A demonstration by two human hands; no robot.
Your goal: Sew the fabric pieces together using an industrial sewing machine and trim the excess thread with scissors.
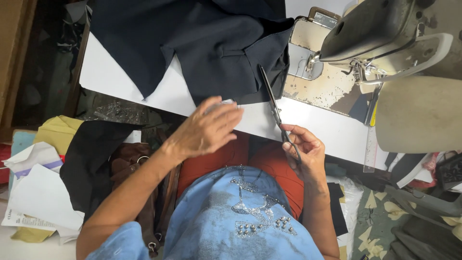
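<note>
A person sits at a sewing table with scissors in one hand and dark cloth in front.

The right hand has its fingers curled through the handles of the scissors, and it holds them tight. The blades look shut or almost shut, and their tip points up and away, onto the edge of the dark navy cloth. The left hand is open and flat with the fingers spread a little; it holds nothing and is over the near edge of the white table, just below the cloth. Something small and pale pokes out past its fingertips, but I cannot tell what it is. The cloth lies bunched on the table, beside the worn sewing machine. A clear ruler lies on the table to the right. White papers sit far left.
</note>
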